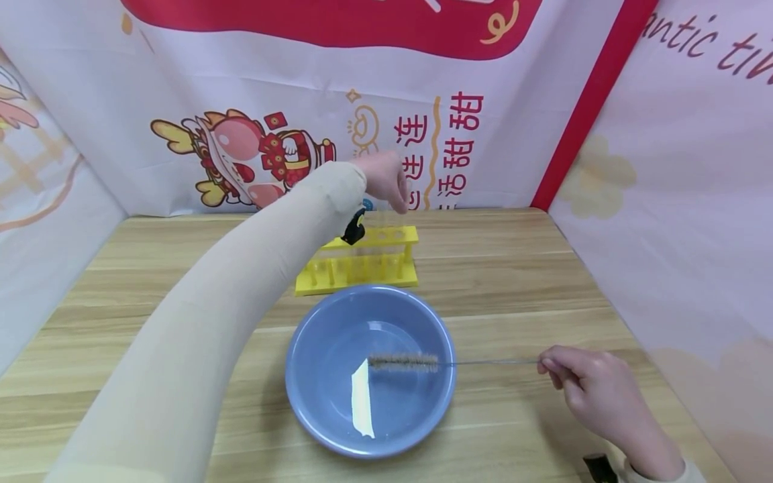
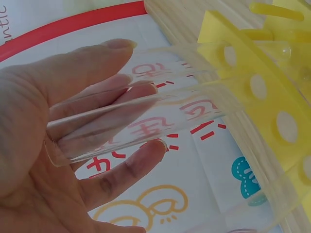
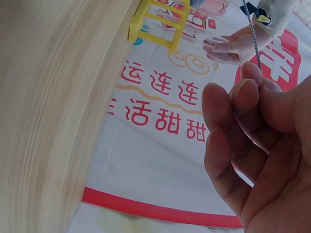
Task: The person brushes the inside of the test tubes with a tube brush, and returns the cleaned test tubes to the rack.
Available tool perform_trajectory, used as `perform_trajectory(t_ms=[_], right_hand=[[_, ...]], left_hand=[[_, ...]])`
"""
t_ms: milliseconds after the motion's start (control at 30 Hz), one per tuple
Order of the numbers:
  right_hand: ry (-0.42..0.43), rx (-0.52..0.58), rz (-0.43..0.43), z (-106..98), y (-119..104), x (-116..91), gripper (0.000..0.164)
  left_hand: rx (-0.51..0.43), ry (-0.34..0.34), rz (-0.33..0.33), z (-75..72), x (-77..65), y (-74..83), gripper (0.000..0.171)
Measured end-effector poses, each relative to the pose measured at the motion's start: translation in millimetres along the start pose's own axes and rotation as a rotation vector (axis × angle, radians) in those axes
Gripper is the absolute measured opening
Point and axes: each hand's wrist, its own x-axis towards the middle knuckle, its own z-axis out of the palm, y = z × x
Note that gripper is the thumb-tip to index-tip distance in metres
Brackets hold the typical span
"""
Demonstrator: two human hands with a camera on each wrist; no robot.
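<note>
My left hand (image 1: 383,178) is over the yellow test tube rack (image 1: 410,235) behind the basin. In the left wrist view, the left thumb and fingers (image 2: 119,109) are around clear glass test tubes (image 2: 194,104) standing in the rack's holes; the glass makes the exact contact hard to see. With thumb and fingertips, my right hand (image 1: 594,389) pinches the thin twisted-wire handle of a test tube brush (image 1: 403,363). The beige bristles are over the blue basin (image 1: 296,376), pointing left.
A wooden table (image 1: 513,268) carries the rack and the basin. Printed white cloth (image 1: 483,154) hangs behind it and along both sides. Light reflects off the basin's bottom. A dark wrist device (image 1: 355,228) hides part of the rack.
</note>
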Motion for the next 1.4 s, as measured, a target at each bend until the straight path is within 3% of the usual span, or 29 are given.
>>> perform_trajectory(t_ms=[367, 600, 867, 1033, 1233, 1400], right_hand=[[0.001, 0.000, -0.004, -1, -1, 1, 0.039], [0.012, 0.025, -0.012, 2, -1, 7, 0.042], [-0.032, 0.064, -0.029, 10, -4, 22, 0.044], [-0.081, 0.059, -0.058, 17, -10, 36, 0.040], [-0.118, 0.070, -0.071, 28, -17, 51, 0.039], [-0.122, 0.079, -0.086, 39, -25, 63, 0.036]], left_hand=[[-0.004, 0.004, 0.028, -1.5, 0.1, 0.0, 0.014], [0.013, 0.073, 0.060, -18.5, -19.2, 3.1, 0.037], [-0.036, 0.219, 0.165, -36.4, -74.2, -1.1, 0.042], [0.024, 0.304, 0.180, -36.5, -121.8, -23.7, 0.040], [0.018, 0.421, 0.112, -14.9, -171.3, -60.3, 0.046], [0.044, 0.492, 0.103, 15.2, -198.6, -91.8, 0.054]])
